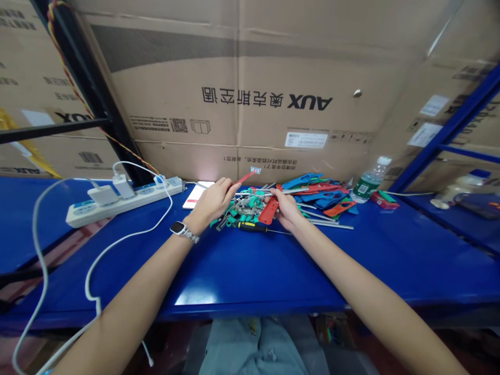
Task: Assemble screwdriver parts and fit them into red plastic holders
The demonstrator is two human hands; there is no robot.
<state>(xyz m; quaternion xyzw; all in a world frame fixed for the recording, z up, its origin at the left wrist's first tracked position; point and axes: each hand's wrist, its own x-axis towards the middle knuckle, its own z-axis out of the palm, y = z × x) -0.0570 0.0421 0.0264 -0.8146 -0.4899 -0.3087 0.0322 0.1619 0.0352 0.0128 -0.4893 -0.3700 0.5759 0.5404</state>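
My left hand point(214, 202) is closed on a thin red plastic strip point(244, 179), whose far end carries a small blue-and-white label. My right hand point(286, 209) grips a flat red plastic handle point(269, 210); a metal rod point(291, 191) runs beside its fingers, and I cannot tell if they touch it. Between and below the hands lies a heap of green-tipped metal parts point(246, 204). A yellow-and-black screwdriver point(253, 227) rests at the front of this heap. To the right are piled blue, red and orange plastic pieces point(322, 198).
A bottle with a green label point(367, 182) stands right of the pile. On the left, a white power strip point(128, 200) with plugged chargers trails white cables over the blue table point(250, 276). A white phone-like object point(194, 198) lies behind my left hand. Large cardboard point(253, 62) forms the back.
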